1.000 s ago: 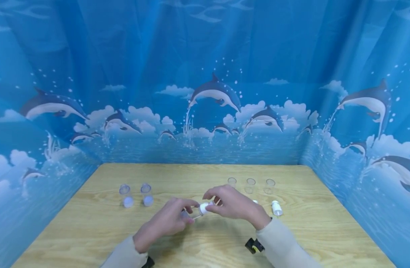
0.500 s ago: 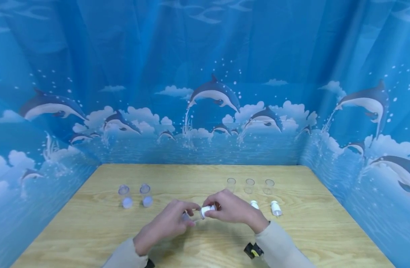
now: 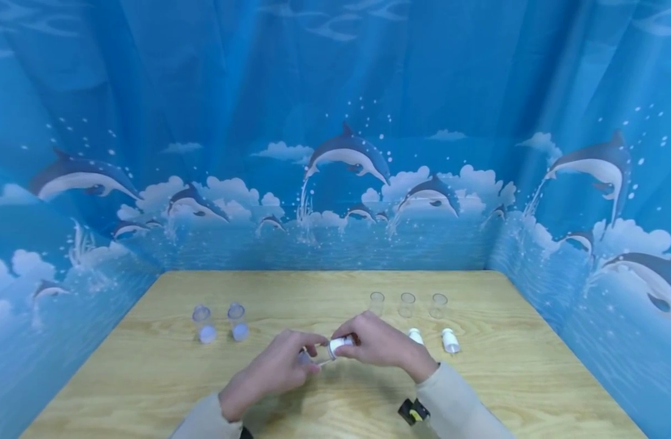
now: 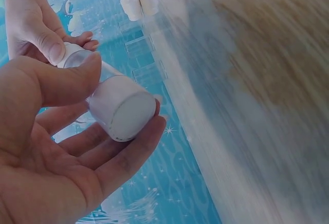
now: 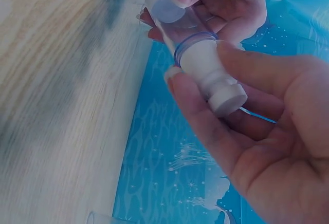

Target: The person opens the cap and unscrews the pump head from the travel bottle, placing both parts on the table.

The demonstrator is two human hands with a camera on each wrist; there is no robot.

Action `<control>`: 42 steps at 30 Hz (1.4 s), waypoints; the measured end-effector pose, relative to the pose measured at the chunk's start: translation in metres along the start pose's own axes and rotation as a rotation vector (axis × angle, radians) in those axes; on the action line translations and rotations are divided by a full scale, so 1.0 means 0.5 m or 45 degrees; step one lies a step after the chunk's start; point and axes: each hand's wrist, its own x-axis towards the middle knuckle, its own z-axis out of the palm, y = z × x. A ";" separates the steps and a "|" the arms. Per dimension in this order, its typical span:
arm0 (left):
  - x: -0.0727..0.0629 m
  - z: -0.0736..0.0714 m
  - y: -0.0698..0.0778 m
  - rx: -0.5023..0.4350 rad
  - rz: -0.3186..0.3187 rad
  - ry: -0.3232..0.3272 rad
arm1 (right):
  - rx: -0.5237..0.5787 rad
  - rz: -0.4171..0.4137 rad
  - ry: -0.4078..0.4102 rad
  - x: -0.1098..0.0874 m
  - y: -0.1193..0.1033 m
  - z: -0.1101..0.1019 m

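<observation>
My left hand (image 3: 280, 361) grips a clear cylindrical plastic container (image 5: 193, 23) with a frosted whitish end (image 4: 132, 115). In the left wrist view, the thumb lies on top and the fingers curl under it. A small white bottle (image 5: 200, 62) is pinched between the thumb and fingers of my right hand (image 3: 376, 341). Its wide end sits at the container's bluish rim and looks partly inside; its narrower cap (image 5: 227, 99) points towards the right palm. Both items are tilted and held above the table, end to end. Fingers hide parts of both.
On the wooden table (image 3: 335, 408), two lilac-tinted clear containers (image 3: 238, 320) stand at the left. Three clear cups (image 3: 407, 305) form a row at the back right, with two more white bottles (image 3: 450, 341) nearer. A blue dolphin-print curtain (image 3: 335, 91) surrounds the table's back and sides.
My right hand has lowered slightly with the white bottle, and a bottle behind its wrist shows more. My left hand keeps its grip almost unmoved. The head view has shifted a little.
</observation>
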 end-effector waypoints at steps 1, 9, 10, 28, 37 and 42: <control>0.000 -0.001 0.000 0.001 0.000 0.003 | 0.000 -0.007 0.003 0.001 0.000 0.000; -0.004 -0.007 0.000 -0.025 -0.009 -0.006 | -0.003 -0.052 0.042 0.002 0.002 0.003; -0.004 -0.007 0.000 -0.032 -0.009 -0.008 | -0.002 -0.054 0.044 0.002 0.002 0.003; -0.006 -0.006 0.001 -0.064 -0.023 0.011 | -0.006 -0.045 0.088 0.008 0.004 0.006; -0.004 -0.006 -0.003 -0.162 -0.033 -0.053 | -0.049 -0.075 0.093 0.002 0.001 0.003; -0.002 -0.006 -0.006 -0.184 -0.030 -0.067 | -0.044 -0.097 0.106 -0.001 0.001 0.001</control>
